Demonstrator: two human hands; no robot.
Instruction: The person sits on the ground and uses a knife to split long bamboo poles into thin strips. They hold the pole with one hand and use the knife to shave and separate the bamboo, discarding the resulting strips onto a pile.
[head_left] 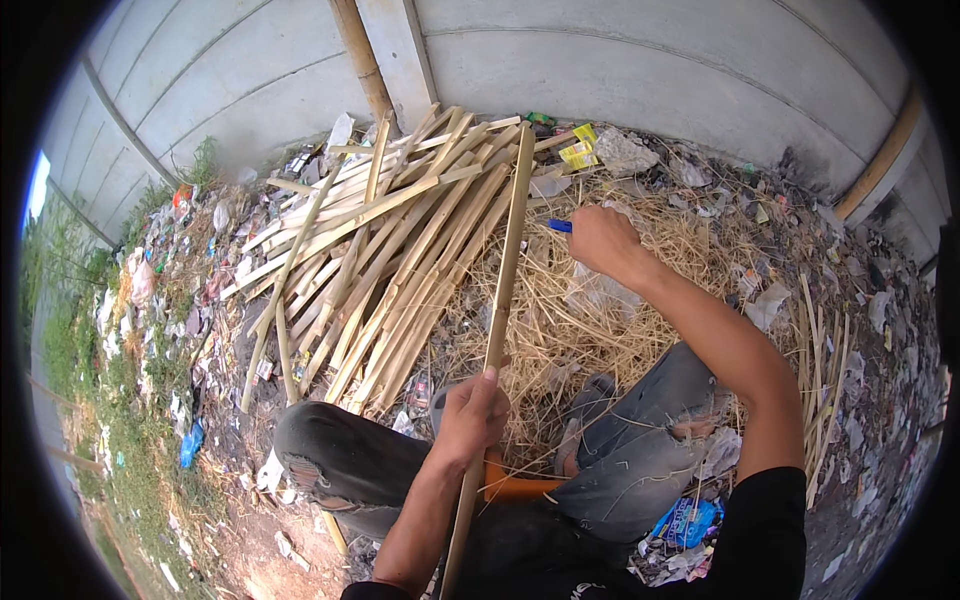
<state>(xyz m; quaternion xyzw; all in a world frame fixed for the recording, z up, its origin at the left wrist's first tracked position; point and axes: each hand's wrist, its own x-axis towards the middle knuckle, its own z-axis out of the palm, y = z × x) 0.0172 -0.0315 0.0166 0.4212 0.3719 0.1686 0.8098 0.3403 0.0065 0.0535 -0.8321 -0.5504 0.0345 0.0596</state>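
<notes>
My left hand (470, 418) is closed round a long split bamboo strip (507, 255), which slants upward in front of me from my lap. Out to the right of the strip, my right hand (603, 240) is raised and closed on a small tool with a blue end (560, 226). Only that blue end shows; the rest is hidden in my fist, so its exact kind cannot be told. The tool is apart from the strip. Just left of the strip lies a big pile of split bamboo strips (400, 240).
Bamboo shavings (640, 300) cover the ground ahead of my bent knees. A few thin strips (820, 390) lie at the right. Litter and a blue wrapper (688, 522) are scattered about. A concrete panel wall (640, 80) with a bamboo pole (362, 60) stands behind.
</notes>
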